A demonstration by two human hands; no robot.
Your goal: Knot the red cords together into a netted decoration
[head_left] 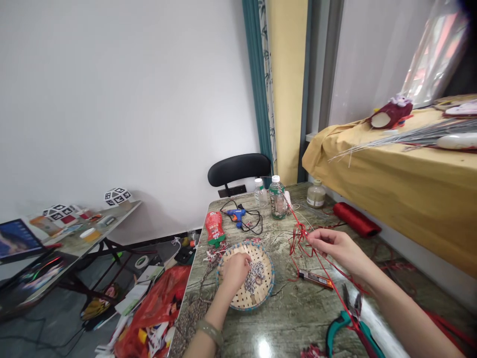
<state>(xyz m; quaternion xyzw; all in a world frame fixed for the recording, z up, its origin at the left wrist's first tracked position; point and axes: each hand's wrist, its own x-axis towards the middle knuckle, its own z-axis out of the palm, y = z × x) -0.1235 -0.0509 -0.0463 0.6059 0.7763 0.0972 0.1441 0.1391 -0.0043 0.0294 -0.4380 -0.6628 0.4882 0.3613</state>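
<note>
R hand (335, 246) pinching thin, tangled red cord (299, 239); L hand (235, 272) curled by silvery beads (255, 279), hold unclr

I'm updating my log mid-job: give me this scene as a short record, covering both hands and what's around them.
Left hand: at the small silvery beads; grip unclear
Right hand: pinching red cord
Bead container: woven basket, on the table
Pliers: near the table's front, jaws apart
Glue gun: blue, beyond the basket
</note>
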